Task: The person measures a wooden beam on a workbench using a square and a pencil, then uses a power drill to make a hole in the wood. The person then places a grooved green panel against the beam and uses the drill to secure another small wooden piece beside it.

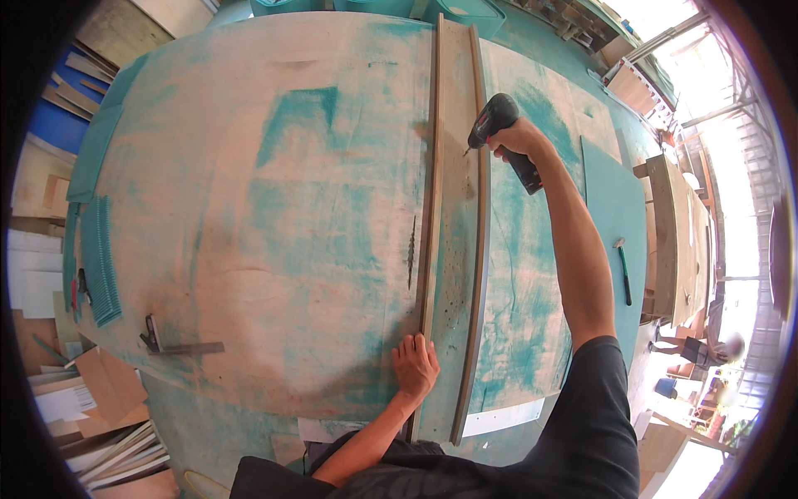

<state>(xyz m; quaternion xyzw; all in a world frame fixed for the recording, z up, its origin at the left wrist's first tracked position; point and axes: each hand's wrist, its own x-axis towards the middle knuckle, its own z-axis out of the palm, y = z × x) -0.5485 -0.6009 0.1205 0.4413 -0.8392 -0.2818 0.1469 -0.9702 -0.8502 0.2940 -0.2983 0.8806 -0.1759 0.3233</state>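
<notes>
A large, pale worktable smeared with teal paint fills most of the view. A long, narrow board runs lengthwise across it, right of centre, with a left strip and a right strip along its long sides. A wooden cabinet stands beyond the table's right side; timber offcuts crowd the lower left, and another person is at far right. The person's right hand is wrapped around the handle of a black drill, its bit over the board; whether it touches is unclear, and its markings are too small to read. The left hand rests against the left strip's near part, fingers bent; I cannot tell whether it grips or only presses. A metal square lies at left, a hammer at right, both clear of the board.
</notes>
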